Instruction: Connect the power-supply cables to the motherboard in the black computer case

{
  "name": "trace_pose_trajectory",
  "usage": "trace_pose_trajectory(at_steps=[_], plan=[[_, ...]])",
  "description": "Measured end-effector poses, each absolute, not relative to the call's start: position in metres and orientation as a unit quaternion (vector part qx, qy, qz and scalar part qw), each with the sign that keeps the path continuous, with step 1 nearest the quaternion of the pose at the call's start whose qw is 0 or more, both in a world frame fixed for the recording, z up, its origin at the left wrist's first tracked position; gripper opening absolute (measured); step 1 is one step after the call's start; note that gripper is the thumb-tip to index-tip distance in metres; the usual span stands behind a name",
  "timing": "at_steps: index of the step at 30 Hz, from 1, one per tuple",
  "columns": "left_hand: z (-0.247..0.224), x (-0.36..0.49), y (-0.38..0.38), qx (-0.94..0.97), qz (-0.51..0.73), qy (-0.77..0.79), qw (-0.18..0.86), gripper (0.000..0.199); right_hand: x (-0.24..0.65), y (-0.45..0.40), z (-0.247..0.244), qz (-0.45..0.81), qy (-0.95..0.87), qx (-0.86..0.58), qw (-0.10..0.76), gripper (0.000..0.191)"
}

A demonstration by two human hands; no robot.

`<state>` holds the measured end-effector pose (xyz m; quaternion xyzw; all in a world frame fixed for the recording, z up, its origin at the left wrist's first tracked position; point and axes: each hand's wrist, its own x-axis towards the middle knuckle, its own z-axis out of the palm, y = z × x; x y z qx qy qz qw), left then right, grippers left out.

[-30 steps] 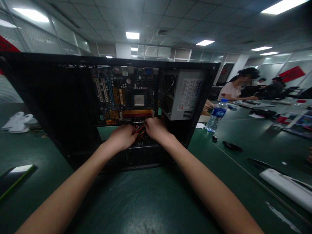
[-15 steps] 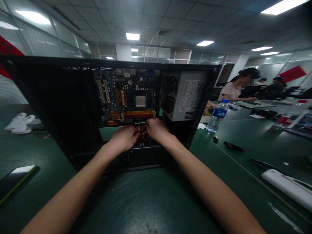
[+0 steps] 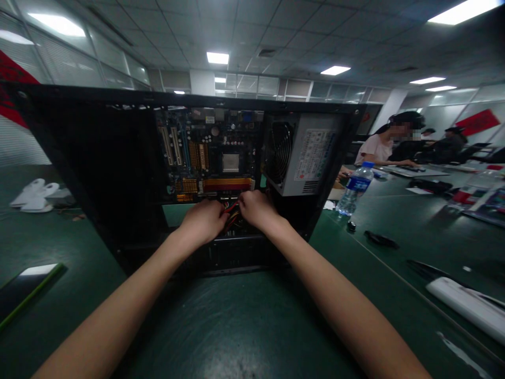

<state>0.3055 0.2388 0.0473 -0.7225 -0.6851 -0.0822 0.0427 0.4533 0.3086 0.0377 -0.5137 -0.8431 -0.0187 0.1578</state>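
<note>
- Phone [image 3: 29, 289] with a green edge, flat on the green tabletop [image 3: 229, 321], left of the computer case
- Black computer case [image 3: 98, 173], open side facing the person, standing on the tabletop; both hands reach into its lower middle
- Left hand [image 3: 203, 220] closed in a narrow pinch on thin red, yellow and black wires [image 3: 233, 211], fingertips partly hidden
- Wires, strung between the two hands, just below the circuit board [image 3: 215, 150]
- Right hand [image 3: 256, 209] curled narrow on the same wires, below the fan side of the grey power box [image 3: 311, 158]
- Water bottle [image 3: 355, 190], upright right of the case
</note>
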Motion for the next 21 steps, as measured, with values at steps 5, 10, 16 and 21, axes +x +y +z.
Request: trace_pose_trajectory(at_steps=[5, 10, 16, 21], plan=[[0.0478, 0.3077, 0.2345, -0.707, -0.101, -0.692, 0.102, 0.035, 0.4537, 0.3106, 0.0367, -0.019, -0.842, -0.515, 0.159, 0.032], [0.0477, 0.3066, 0.2327, -0.725, -0.096, -0.675, 0.097, 0.039, 0.454, 0.3088, 0.0379, -0.016, -0.845, -0.509, 0.167, 0.031], [0.0506, 0.3073, 0.2314, -0.726, -0.068, -0.676, 0.106, 0.039, 0.4524, 0.3084, 0.0405, -0.015, -0.842, -0.515, 0.158, 0.033], [0.052, 0.3109, 0.2306, -0.722, -0.065, -0.678, 0.123, 0.041, 0.4526, 0.3102, 0.041, -0.009, -0.839, -0.52, 0.161, 0.033]])
